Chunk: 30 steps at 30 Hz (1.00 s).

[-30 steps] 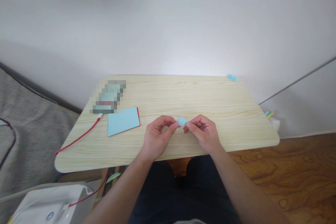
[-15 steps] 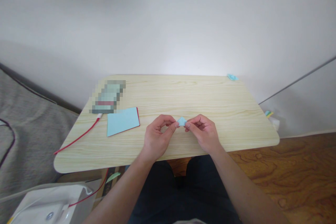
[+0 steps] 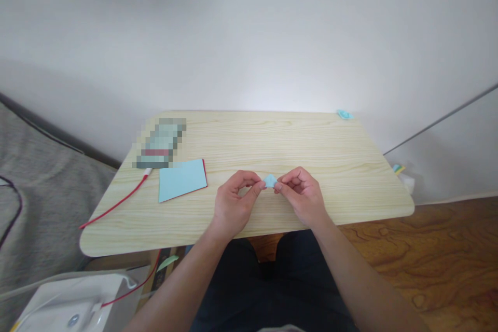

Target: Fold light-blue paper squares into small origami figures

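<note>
A small light-blue folded paper [image 3: 270,181] with a pointed top is held between my two hands, a little above the front middle of the table. My left hand [image 3: 236,201] pinches its left corner between thumb and fingers. On the opposite corner, my right hand [image 3: 301,194] has the same kind of pinch. The fingertips cover both ends of the paper, so only its middle shows. Left of my left hand lies a stack of paper sheets [image 3: 182,180], light blue on top with a red edge showing beneath.
On the pale wooden table [image 3: 249,137], a blurred-out phone [image 3: 161,144] lies at the left with a red cable [image 3: 116,206] plugged in. Another folded blue paper piece [image 3: 344,114] sits at the far right corner. A white box [image 3: 73,301] stands below the table at lower left.
The folded paper's peak sits slightly lower and looks a bit blunter. My right hand has shifted very slightly; both hands keep their pinch.
</note>
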### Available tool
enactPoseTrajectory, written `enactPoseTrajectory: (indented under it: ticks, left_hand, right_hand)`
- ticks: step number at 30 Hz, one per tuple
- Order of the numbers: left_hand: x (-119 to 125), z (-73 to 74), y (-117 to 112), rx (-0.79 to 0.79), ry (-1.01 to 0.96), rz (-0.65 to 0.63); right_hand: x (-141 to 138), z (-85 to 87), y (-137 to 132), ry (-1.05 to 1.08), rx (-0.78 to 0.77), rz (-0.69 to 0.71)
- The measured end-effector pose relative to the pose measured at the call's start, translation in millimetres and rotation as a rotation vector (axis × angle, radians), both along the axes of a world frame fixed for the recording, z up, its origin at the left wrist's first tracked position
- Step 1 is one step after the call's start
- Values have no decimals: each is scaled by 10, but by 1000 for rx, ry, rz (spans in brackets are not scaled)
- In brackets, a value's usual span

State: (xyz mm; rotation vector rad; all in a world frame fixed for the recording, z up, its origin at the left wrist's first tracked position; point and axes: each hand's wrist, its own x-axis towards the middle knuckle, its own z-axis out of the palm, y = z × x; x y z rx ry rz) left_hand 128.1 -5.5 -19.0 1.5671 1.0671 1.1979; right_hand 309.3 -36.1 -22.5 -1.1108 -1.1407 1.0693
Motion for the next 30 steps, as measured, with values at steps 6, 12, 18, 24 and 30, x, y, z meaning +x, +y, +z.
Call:
enactPoseTrajectory:
  ticks: [6, 12, 18, 24, 30]
  left_hand:
    - [-14, -21, 12, 29, 12, -13]
    - [-15, -48, 11, 10, -35, -68]
    - [-4, -51, -12, 32, 1, -47]
    - [-15, 10, -9, 61, 65, -74]
    - [-35, 122, -10, 37, 196, -147]
  right_hand:
    - [9, -7, -1, -5, -5, 10]
    - [-6, 9, -7, -27, -9, 71]
    - [-11, 5, -25, -206, -33, 73]
    - [2, 0, -21, -197, -41, 69]
    - [18, 10, -16, -153, -30, 85]
